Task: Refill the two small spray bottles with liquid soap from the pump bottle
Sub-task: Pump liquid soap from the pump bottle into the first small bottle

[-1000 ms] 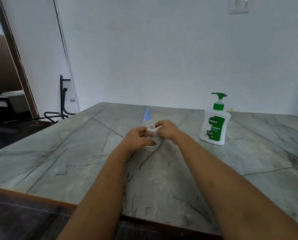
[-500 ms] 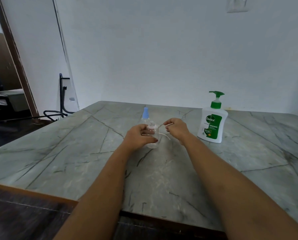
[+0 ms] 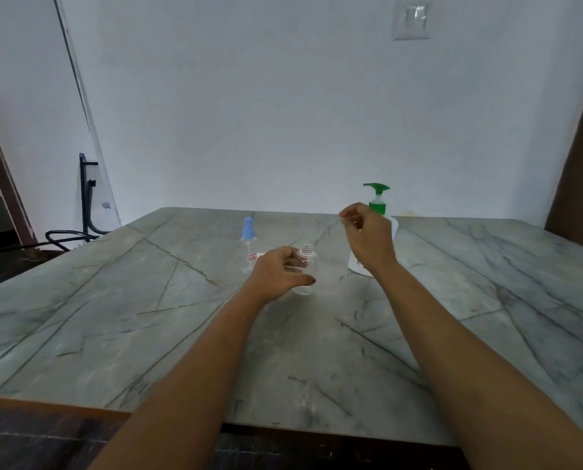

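Observation:
A small clear spray bottle (image 3: 306, 270) stands on the marble table (image 3: 147, 317), its threaded neck uncovered. My left hand (image 3: 278, 274) grips its body from the left. My right hand (image 3: 368, 234) is raised to the right of it, fingers pinched shut on the removed spray head, which is mostly hidden in the fist. A second small spray bottle (image 3: 248, 247) with a blue cap stands just behind my left hand. The white pump bottle (image 3: 378, 198) with a green pump stands behind my right hand, its body largely hidden.
The table's wooden front edge (image 3: 46, 405) runs close to me. A white wall (image 3: 283, 113) stands right behind the table. A black stand and cables (image 3: 85, 212) are off the table's far left corner.
My right hand has pulled the spray head out of the clear bottle and lifted it up and to the right, in front of the pump bottle. My left hand stays on the bottle.

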Demonstrator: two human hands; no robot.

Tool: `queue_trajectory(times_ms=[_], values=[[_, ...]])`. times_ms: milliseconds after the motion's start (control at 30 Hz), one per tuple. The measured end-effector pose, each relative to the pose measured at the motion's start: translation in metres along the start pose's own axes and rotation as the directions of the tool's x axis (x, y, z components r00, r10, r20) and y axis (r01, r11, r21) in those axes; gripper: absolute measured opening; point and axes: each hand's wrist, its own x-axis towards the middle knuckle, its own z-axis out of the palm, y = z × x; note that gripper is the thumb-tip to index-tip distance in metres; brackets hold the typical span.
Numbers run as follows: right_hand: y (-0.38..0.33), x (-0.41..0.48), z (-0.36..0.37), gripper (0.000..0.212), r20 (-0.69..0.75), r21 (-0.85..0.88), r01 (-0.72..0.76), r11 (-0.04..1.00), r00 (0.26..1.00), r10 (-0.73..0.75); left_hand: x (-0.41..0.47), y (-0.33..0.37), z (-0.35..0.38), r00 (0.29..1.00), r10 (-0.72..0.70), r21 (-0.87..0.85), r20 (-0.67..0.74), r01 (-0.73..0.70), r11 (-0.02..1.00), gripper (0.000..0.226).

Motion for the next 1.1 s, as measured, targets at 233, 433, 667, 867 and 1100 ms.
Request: queue_trajectory(times_ms=[233, 433, 667, 867, 1100], values=[[0.026, 0.011, -0.036, 0.041, -0.365, -0.192, 0.071, 0.979, 0.921, -0.138, 0.022, 0.013, 0.034, 0.997, 0.057, 0.074, 0.05, -0.061, 0.995, 0.054], [0.071, -0.002, -0.03, 0.089, -0.039, 0.061, -0.174, 0.983, 0.983, 0.177, 0.044, 0.007, 0.055, 0.984, 0.177, 0.239, -0.029, -0.165, 0.957, 0.052], [0.081, -0.002, -0.024, 0.085, 0.059, 0.055, -0.133, 0.99, 0.99, 0.13, 0.067, -0.014, 0.051, 0.994, 0.083, 0.481, -0.067, -0.041, 0.876, 0.05], [0.081, 0.001, -0.026, 0.085, 0.052, 0.052, -0.141, 0.989, 0.989, 0.138, 0.059, -0.02, 0.045, 0.963, 0.126, 0.666, -0.236, 0.066, 0.743, 0.049], [0.07, 0.002, -0.029, 0.068, 0.066, -0.014, -0.178, 0.984, 0.982, 0.178, 0.044, -0.015, 0.035, 0.934, 0.1, 0.668, -0.344, 0.168, 0.725, 0.051]])
